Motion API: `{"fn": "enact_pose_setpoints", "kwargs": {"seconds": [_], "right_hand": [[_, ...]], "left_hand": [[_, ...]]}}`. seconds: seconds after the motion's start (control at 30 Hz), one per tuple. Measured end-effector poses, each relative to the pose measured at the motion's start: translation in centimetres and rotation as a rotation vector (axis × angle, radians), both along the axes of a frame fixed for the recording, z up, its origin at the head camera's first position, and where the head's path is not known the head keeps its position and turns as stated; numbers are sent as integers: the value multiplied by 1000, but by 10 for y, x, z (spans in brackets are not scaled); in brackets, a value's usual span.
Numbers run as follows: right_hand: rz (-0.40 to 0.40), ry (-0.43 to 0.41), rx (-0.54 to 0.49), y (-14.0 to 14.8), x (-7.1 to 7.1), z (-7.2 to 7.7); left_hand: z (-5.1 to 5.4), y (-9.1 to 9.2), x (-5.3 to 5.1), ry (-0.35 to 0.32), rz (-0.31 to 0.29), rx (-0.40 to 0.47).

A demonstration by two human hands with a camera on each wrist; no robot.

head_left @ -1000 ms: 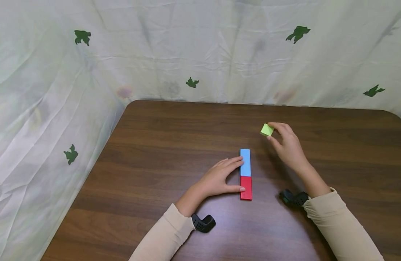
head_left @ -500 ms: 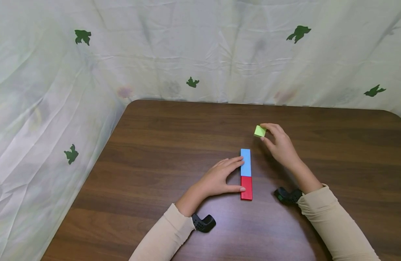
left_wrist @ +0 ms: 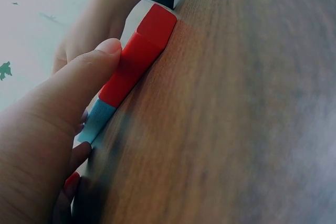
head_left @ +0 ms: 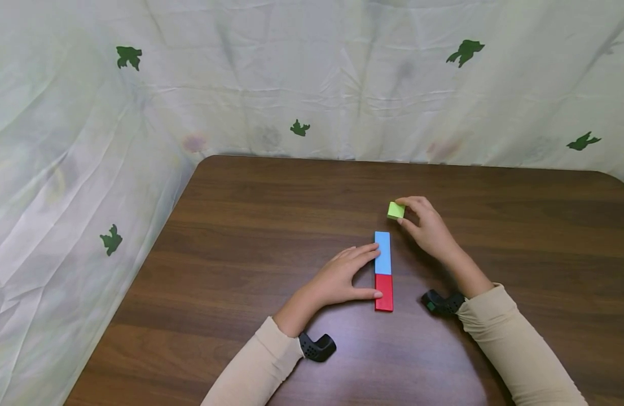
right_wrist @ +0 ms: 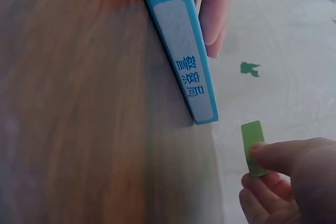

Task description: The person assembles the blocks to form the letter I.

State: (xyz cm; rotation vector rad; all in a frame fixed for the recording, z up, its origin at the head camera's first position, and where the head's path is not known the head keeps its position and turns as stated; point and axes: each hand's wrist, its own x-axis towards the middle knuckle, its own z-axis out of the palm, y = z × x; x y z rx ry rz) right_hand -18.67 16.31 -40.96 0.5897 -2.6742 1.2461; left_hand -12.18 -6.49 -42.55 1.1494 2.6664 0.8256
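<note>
My left hand point(head_left: 337, 276) rests on two blocks lying end to end on the table. Its extended fingers touch the blue block point(head_left: 382, 260), and its thumb lies on the red block point(head_left: 385, 301). The right wrist view shows a white label with dark blue characters on the side of the blue block point(right_wrist: 202, 106). Just beyond the blue block's far end, my right hand point(head_left: 430, 230) pinches a small light-green block point(head_left: 395, 211) between thumb and fingers. A gap separates the green block from the blue one. Whether the green block touches the table is hard to tell.
The brown wooden table point(head_left: 251, 225) has rounded far corners. Behind it and at the left hangs a pale cloth point(head_left: 332, 73) with green bird shapes. A black wrist device point(head_left: 318, 348) sits on the left wrist, another black device point(head_left: 439, 303) on the right.
My right hand has moved left and slightly nearer, bringing the green block closer to the far end of the blue block. My left hand and the two blocks under it have stayed put.
</note>
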Motion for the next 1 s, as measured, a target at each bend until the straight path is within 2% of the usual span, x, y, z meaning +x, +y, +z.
{"fn": "enact_pose_setpoints", "kwargs": {"seconds": [0.33,0.53,1.0], "right_hand": [[17,-42,21,-6,-5,-5],[33,-80,37,-9,-6,-7],[47,-99,73,-12,-10,-10]], "left_hand": [[-1,0,0,10,0,6],[-2,0,-1,-9,3,1],[-1,0,0,-19,6,1]]}}
